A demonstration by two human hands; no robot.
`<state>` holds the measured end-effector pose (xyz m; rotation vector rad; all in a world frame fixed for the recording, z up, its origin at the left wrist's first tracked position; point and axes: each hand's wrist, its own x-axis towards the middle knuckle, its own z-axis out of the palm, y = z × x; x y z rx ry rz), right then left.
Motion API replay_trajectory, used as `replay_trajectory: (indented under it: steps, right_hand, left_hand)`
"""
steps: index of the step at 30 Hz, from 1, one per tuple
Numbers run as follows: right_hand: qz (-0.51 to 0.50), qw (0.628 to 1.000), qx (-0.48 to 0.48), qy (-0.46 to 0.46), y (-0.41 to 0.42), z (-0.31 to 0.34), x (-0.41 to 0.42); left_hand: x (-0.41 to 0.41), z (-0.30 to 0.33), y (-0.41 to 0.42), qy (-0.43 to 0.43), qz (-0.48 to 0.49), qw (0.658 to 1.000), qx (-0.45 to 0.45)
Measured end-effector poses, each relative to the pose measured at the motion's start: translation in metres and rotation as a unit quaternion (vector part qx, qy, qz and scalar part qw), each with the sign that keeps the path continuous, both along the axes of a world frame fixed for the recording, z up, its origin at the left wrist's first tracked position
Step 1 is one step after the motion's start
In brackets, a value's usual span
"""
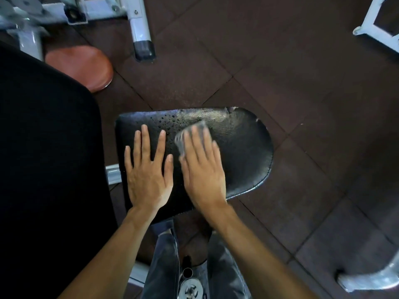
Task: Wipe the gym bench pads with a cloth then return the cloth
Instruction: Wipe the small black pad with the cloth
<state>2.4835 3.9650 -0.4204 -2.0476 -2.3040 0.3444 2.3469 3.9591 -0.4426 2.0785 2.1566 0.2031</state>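
Observation:
A black seat pad (244, 147) lies below me, wet with drops and a smeared streak along its far edge. My right hand (203, 167) lies flat, fingers straight, pressing a small pale cloth (183, 139) onto the pad's middle; the cloth is blurred and mostly hidden under the fingers. My left hand (149, 169) rests flat on the pad's left part, fingers spread, holding nothing. A large black back pad (47, 158) rises at the left.
A brown round pad (82, 66) sits at the upper left beside white machine frame legs (140, 29). More white frame parts stand at the top right (380, 24) and bottom right (367, 281). Dark rubber floor tiles (302, 72) surround the bench.

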Motion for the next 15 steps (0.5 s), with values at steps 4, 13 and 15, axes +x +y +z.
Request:
replay_trajectory:
  steps: [4, 13, 15]
  right_hand:
    - [0.058, 0.997, -0.001, -0.049, -0.053, 0.010, 0.068]
    - [-0.089, 0.995, -0.014, 0.036, 0.046, 0.004, -0.004]
    - [-0.044, 0.996, -0.050, 0.060, 0.009, 0.007, -0.010]
  left_hand:
    - [0.000, -0.001, 0.000, -0.005, 0.003, 1.000, -0.005]
    - [0.000, -0.004, 0.002, 0.003, 0.007, 1.000, -0.005]
    - [-0.001, -0.004, 0.000, -0.001, 0.003, 1.000, -0.005]
